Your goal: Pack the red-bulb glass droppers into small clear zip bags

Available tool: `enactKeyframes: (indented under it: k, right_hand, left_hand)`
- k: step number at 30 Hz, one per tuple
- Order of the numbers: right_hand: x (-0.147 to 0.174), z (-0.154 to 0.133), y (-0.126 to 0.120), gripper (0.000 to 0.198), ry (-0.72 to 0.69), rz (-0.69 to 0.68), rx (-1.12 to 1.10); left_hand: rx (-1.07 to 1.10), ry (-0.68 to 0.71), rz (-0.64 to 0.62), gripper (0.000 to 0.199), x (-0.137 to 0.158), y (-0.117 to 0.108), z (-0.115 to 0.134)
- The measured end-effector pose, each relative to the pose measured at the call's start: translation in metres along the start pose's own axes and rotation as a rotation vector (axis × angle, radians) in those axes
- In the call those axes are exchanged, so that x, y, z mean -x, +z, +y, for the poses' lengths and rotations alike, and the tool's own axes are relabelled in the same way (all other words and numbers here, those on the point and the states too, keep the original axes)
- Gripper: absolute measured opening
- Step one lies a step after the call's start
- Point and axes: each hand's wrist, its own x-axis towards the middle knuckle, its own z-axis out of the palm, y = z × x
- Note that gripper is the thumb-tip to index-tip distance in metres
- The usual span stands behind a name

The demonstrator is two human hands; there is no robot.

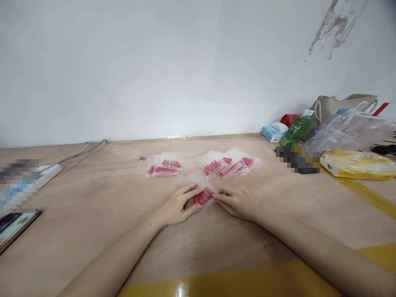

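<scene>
A small clear zip bag (203, 195) with several glossy red pieces, shaped like false nails, lies flat on the table between my hands. My left hand (181, 203) grips its left side, with the fingers over the upper part and the thumb at the lower edge. My right hand (236, 201) has its curled fingertips on the bag's right edge. Beyond my left hand lies an overlapping pile of similar bags (164, 165). Another spread of bags with red pieces (230, 163) sits beyond my right hand.
At the back right stand a green bottle (297, 131), a blue tissue pack (272, 133), a clear plastic bag (349, 128) and a yellow packet (355, 165). A grey cable (80, 153) and a phone-like device (18, 227) lie left. Yellow tape (198, 285) crosses the near table.
</scene>
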Motion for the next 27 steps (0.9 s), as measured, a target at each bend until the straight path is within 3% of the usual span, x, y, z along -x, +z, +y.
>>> enactKeyframes:
  k: [3, 6, 9, 14, 19, 21, 25, 27]
  right_hand:
    - [-0.016, 0.002, 0.004, 0.022, -0.089, -0.003, 0.127]
    - [-0.035, 0.009, 0.005, 0.025, -0.075, 0.011, 0.135]
    - [-0.046, 0.02, 0.006, 0.041, -0.024, -0.017, 0.124]
    - [-0.04, 0.03, 0.007, 0.046, 0.059, -0.13, 0.127]
    - [-0.024, 0.028, 0.004, 0.058, 0.138, -0.054, 0.113]
    - [-0.021, 0.028, 0.004, 0.052, 0.129, 0.005, 0.089]
    - [-0.022, 0.029, 0.009, 0.021, 0.004, 0.087, 0.099]
    - [-0.026, 0.029, 0.014, 0.019, -0.046, 0.104, 0.129]
  left_hand:
    - [-0.048, 0.007, 0.116, 0.038, -0.004, -0.005, -0.021]
    - [-0.035, -0.011, 0.223, 0.032, -0.003, -0.008, -0.029]
    - [-0.001, 0.021, 0.148, 0.036, 0.003, -0.007, -0.028]
    - [0.0, 0.016, 0.046, 0.045, 0.004, -0.007, -0.026]
    - [-0.047, 0.066, 0.073, 0.04, -0.003, -0.006, -0.033]
    - [-0.107, 0.117, 0.139, 0.036, -0.003, -0.004, -0.038]
    - [-0.275, 0.221, 0.257, 0.026, -0.001, 0.001, -0.046]
    - [-0.359, 0.207, 0.283, 0.026, 0.0, 0.002, -0.048]
